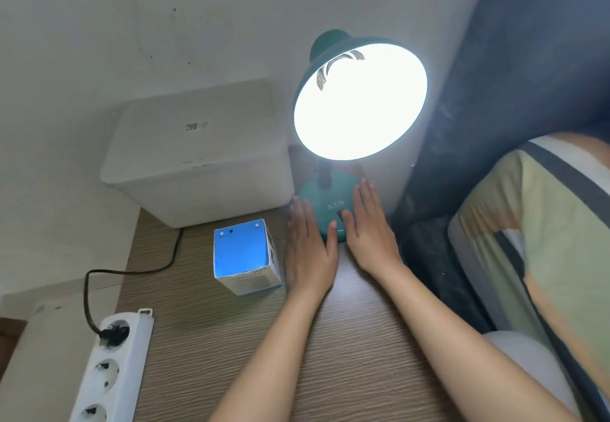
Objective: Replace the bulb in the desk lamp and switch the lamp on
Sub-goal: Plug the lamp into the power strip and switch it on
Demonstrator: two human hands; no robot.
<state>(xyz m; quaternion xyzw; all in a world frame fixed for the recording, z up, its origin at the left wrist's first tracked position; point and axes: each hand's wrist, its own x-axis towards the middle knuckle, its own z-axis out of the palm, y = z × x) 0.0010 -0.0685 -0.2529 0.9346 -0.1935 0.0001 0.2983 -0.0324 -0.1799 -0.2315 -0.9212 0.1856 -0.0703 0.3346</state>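
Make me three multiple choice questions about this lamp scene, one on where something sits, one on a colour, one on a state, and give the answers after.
1. Where is the small box?
A. On the white bin
B. On the desk, left of the left hand
C. Under the lamp shade

2. What colour is the lamp base?
A. Teal
B. Red
C. Black

3. What state is the lamp in?
A. Off
B. Lit
C. Lying on its side

Answers:
1 B, the box stands on the desk beside the left hand.
2 A, the base between the left hand and right hand is teal, like the shade.
3 B, the shade glows bright white and the lamp stands upright.
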